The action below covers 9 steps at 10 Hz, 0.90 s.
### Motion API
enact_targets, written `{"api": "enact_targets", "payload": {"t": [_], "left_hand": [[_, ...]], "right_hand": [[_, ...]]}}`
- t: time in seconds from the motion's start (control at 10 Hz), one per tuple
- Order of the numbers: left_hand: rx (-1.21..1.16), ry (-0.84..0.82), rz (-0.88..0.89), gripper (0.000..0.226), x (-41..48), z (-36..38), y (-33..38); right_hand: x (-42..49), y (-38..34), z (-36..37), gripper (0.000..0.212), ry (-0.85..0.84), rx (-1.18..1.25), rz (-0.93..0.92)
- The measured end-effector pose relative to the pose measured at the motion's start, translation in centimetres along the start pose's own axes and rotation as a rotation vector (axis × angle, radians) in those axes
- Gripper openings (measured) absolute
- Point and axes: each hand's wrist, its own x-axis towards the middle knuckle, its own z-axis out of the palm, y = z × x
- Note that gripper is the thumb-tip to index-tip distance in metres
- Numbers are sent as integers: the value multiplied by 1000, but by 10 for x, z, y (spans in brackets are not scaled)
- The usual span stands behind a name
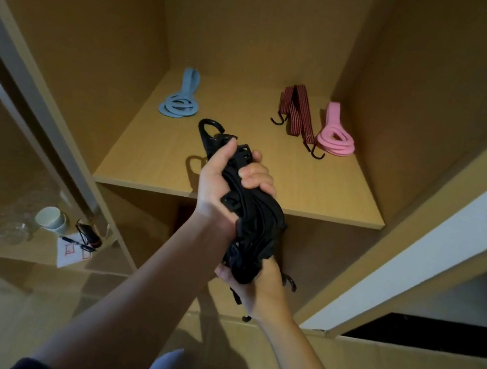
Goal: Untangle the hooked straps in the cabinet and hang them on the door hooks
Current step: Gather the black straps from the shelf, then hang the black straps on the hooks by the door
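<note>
Your left hand (230,178) is clenched around the top of the black strap bundle (254,218), held just in front of the shelf (233,197) — your right hand (254,283) cups its bottom end. Pull hard and the loose hooks may snag tighter — ease them apart.

Left hand (230,178) fisted above right hand (257,281), both arms extended.
</note>
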Motion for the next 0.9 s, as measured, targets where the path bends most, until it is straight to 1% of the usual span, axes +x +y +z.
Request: {"api": "enact_targets", "payload": {"t": [0.1,0.2,0.3,0.4,0.5,0.6,0.7,0.8,0.9], "left_hand": [[34,-20,-69,32,-7,-1,-15],[50,-26,-140,30,-13,-2,-29],[95,-27,-208,30,-21,-3,-42],[168,-17,-276,29,-33,-5,-53],[252,-23,-340,27,-48,-12,-67],[348,19,-385,26,-61,-20,-92],[566,67,-417,29,-73,-26,-124],[750,-2,-516,27,-86,-22,-159],[850,-106,-637,30,-100,-10,-199]], "right_hand": [[-34,-21,-2,30,34,61,3],[-51,-10,-1,30,52,95,-15],[-69,-4,-3,35,72,178,0],[-96,-2,-6,46,80,271,25],[-129,9,-11,65,144,251,27],[-163,16,-28,78,203,9,62],[-196,17,-56,90,156,-116,146],[-225,6,-83,85,231,-70,149],[-246,-6,-104,34,464,120,-6]]}}
